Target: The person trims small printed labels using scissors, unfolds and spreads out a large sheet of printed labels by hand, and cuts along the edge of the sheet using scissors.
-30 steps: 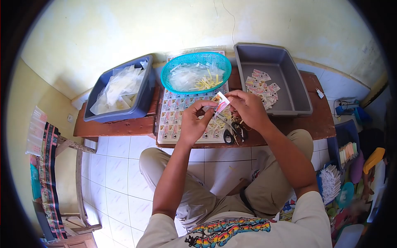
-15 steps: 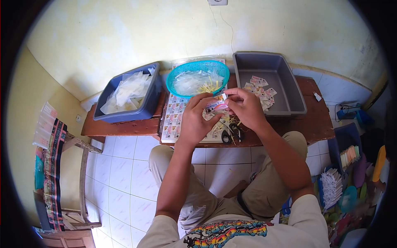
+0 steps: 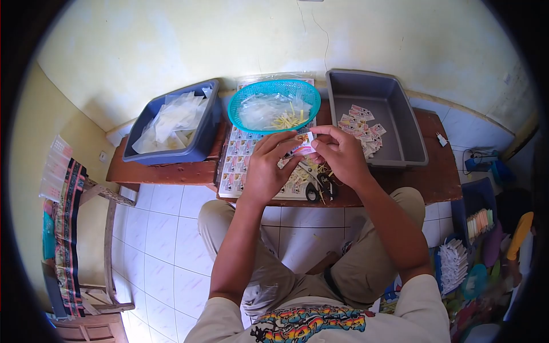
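Between my hands is a small printed card [image 3: 303,145], held above the printed sheets [image 3: 235,166]. My left hand [image 3: 267,167] has its thumb and fingers closed on the card's left side. The card's right edge is pinched by my right hand [image 3: 338,153]. Below them, scissors with black handles [image 3: 320,191] lie on the sheets among thin yellow strips. Just behind my hands, a turquoise basket [image 3: 233,112] holds clear plastic bags and yellow strips. To the right, a grey tray [image 3: 407,128] contains a loose pile of similar printed cards [image 3: 363,129].
A blue-grey tub [image 3: 201,140] of translucent bags stands at the left of the wooden table [image 3: 443,174]. A white plug [image 3: 442,139] lies near its right edge. On the lower right are a dark blue crate [image 3: 464,201], white bundles [image 3: 453,266] and part of another person.
The card has turned and sits more between my fingers, with my left fingers now reaching over it. The view has shifted slightly.
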Tool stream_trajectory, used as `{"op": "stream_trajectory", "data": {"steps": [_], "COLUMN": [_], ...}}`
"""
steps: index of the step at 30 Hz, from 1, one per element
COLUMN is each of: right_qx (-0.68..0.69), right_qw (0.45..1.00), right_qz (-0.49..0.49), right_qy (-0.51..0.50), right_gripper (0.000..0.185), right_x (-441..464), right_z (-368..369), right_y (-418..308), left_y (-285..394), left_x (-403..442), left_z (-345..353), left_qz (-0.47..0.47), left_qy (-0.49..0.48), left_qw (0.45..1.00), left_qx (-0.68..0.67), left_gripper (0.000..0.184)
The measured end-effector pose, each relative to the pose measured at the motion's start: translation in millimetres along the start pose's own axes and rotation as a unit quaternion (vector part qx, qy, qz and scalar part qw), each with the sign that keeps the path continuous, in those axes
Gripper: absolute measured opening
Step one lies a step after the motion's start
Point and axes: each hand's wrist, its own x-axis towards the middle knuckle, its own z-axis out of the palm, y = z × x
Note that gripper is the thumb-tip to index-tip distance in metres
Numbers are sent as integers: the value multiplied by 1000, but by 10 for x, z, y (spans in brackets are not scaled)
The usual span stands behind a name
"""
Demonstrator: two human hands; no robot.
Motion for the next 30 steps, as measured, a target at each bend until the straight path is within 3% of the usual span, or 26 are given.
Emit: {"op": "stream_trajectory", "data": {"steps": [9,12,16,18,21,25,30], "right_qx": [-28,-263,-374,-512,-528,-549,-534], "right_qw": [999,965,924,849,829,813,813], "right_qz": [27,1,-26,45,90,75,141], "right_qy": [26,-11,-79,-119,-164,-179,-181], "right_gripper": [30,35,43,57,69,74,77], "right_x": [-1,-64,-228,-291,-311,-284,-189], "right_z": [74,87,115,168,199,266,285], "right_y": [255,331,617,590,656,746,827], "left_y": [-310,-396,-498,-527,-570,-603,-653], "left_x": [48,54,31,25,26,28,43], "left_z": [144,180,213,206,211,234,258], "left_qz": [-2,-10,-27,-33,-36,-41,-44], "left_qy": [2,5,9,4,0,-1,0], "left_qw": [1000,1000,999,999,999,999,999], "left_qx": [-7,-10,-26,-25,-15,-12,-11], "left_gripper": [36,36,35,35,35,35,35]}}
